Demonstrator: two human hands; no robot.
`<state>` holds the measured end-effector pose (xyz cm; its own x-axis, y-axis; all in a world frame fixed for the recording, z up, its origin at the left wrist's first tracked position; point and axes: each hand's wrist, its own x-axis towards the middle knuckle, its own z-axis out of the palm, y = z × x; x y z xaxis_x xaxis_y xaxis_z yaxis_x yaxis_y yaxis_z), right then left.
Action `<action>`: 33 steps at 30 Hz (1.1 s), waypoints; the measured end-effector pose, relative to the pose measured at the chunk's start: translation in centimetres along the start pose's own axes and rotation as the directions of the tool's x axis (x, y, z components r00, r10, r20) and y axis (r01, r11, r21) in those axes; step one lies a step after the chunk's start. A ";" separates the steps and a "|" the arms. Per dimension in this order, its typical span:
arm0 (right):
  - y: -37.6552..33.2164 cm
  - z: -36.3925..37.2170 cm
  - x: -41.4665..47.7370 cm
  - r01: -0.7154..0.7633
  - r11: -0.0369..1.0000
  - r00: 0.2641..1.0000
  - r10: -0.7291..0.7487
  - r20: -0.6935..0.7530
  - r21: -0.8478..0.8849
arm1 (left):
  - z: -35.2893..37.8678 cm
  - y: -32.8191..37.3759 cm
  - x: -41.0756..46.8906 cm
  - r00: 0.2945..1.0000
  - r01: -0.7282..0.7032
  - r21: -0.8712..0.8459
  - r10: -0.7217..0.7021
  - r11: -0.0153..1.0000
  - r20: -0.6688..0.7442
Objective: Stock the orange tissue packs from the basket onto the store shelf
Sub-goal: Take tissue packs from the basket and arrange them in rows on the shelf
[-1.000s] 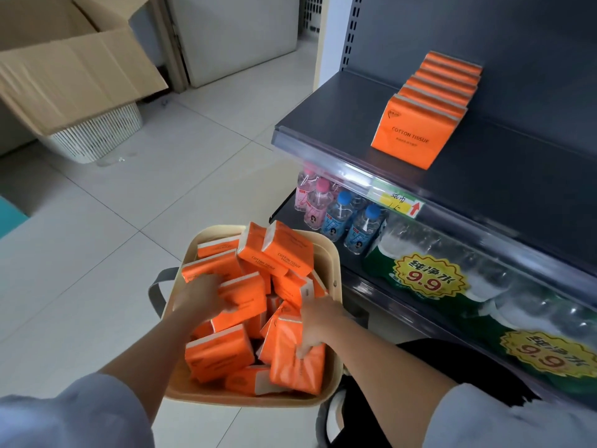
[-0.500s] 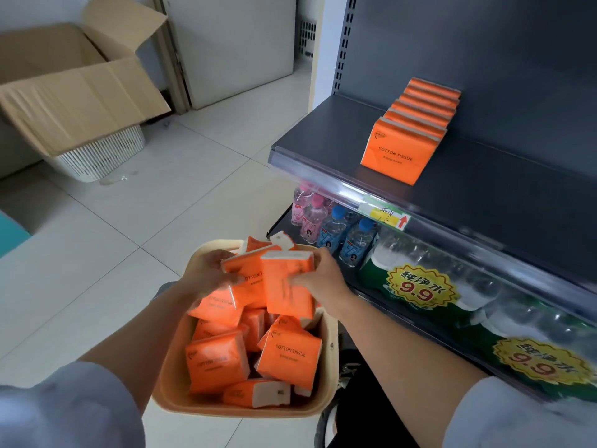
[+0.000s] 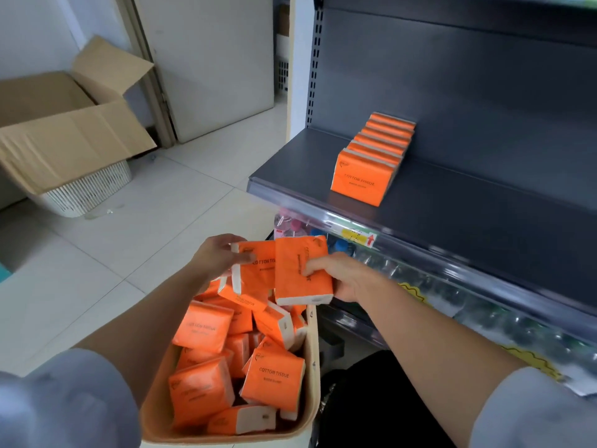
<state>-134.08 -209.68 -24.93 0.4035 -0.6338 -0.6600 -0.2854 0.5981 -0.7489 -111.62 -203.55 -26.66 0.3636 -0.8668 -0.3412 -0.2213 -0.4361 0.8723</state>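
Pack one (image 3: 258, 270) gripped by left hand (image 3: 213, 260), pack two (image 3: 300, 270) gripped by right hand (image 3: 342, 276), both just above basket (image 3: 313, 367); basket holds loose packs (image 3: 274, 379).

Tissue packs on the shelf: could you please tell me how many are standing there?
6 by their tops: one front-to-back row on the shelf, from the front pack to the rearmost pack near the back panel. Another could be hidden between.
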 end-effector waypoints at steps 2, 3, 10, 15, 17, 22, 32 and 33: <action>-0.7 -0.9 -0.4 0.114 0.993 0.991 -0.116 -0.060 -0.031 | 0.1 1.1 0.0 1.000 -0.026 0.021 0.026 0.999 -0.012; -1.0 -1.5 -0.5 0.180 0.983 0.978 -0.183 -0.097 -0.042 | 0.2 1.6 0.0 0.999 -0.035 0.019 0.035 0.999 -0.020; -4.4 -4.6 -3.1 0.485 0.849 0.819 -0.525 -0.231 -0.208 | 0.8 5.5 -0.1 0.989 -0.151 0.036 0.151 0.988 -0.001; -7.5 -7.1 -4.9 0.441 0.788 0.754 -0.585 -0.300 -0.430 | 1.8 8.6 0.4 0.972 -0.237 0.064 0.237 0.969 0.002; -8.3 -8.2 -5.8 0.405 0.777 0.764 -0.578 -0.289 -0.482 | 2.2 9.8 0.7 0.964 -0.264 0.079 0.264 0.961 0.010; -9.2 -10.8 -7.5 0.517 0.722 0.692 -0.669 -0.272 -0.460 | 3.5 12.2 1.0 0.943 -0.333 0.072 0.332 0.940 0.034; -10.1 -15.8 -8.8 0.556 0.710 0.618 -0.701 -0.355 -0.433 | 6.7 16.6 3.3 0.915 -0.403 0.038 0.403 0.914 0.014; -10.0 -16.4 -8.8 0.539 0.717 0.617 -0.694 -0.372 -0.442 | 6.9 16.9 3.6 0.916 -0.401 0.038 0.401 0.915 0.019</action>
<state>-148.99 -218.12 -12.63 0.1236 -0.9883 0.0898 -0.3717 -0.1300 -0.9192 -120.25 -215.75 -15.54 0.2270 -0.9734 0.0306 -0.3825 -0.0602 0.9220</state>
